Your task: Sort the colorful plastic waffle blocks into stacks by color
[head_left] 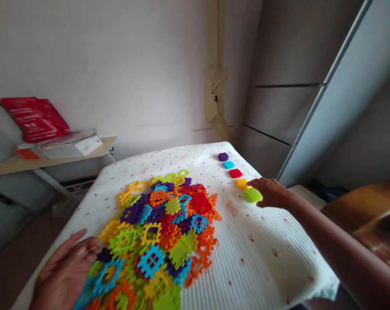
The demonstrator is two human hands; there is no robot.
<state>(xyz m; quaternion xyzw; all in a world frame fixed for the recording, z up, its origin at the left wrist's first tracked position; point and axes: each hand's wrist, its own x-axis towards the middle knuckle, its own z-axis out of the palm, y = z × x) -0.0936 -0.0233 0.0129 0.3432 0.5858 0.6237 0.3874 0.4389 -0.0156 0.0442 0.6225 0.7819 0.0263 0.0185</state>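
A heap of flat interlocking plastic tiles (159, 232) in many colours lies on a white ribbed cloth (262, 258) covering a table. Along the cloth's right edge runs a row of small round pieces: purple (223, 156), cyan (229, 164), red (235, 173), yellow (241, 184) and green (252, 195). My right hand (272, 193) reaches to the near end of that row, fingertips touching the yellow and green pieces, fingers loosely curled. My left hand (65, 271) rests flat and open against the left side of the heap, fingers spread over the nearest tiles.
A light wooden shelf (52, 157) at the left holds a red package (36, 118) and papers. A plain wall stands behind the table, a grey cabinet (343, 107) at the right. A brown wooden surface (369, 215) shows at the far right.
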